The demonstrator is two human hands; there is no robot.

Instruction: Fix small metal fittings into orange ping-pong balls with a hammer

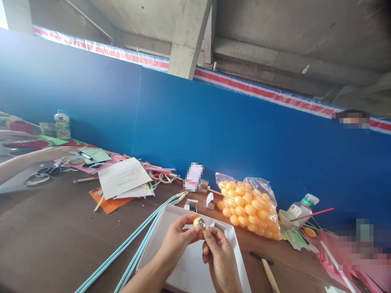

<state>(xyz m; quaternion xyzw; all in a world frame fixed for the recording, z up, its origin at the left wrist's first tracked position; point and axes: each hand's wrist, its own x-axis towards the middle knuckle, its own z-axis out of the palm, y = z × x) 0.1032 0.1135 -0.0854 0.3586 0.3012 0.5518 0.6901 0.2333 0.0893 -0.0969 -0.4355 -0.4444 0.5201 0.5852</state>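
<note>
My left hand (179, 235) grips an orange table tennis ball (196, 221) between thumb and fingers. A shiny silver piece (200, 224) covers part of the ball's near side. My right hand (217, 248) is closed in a pinch at the ball's lower right; whatever its fingertips hold is too small to make out. Both hands are over a shallow white box (161, 219) on the brown table. Behind them stands a small open carton (191, 204) with dark bits in it. A clear plastic bag (269, 187) full of orange balls (240, 211) sits to the right.
Light blue cords (134, 240) run along the box's left side. A hammer (269, 273) lies to the right, near a jar (307, 205) and a woven cup (286, 219). Papers (124, 177) and scissors (50, 171) lie left, where another person's arm (36, 158) reaches in. A blue partition (171, 126) stands behind.
</note>
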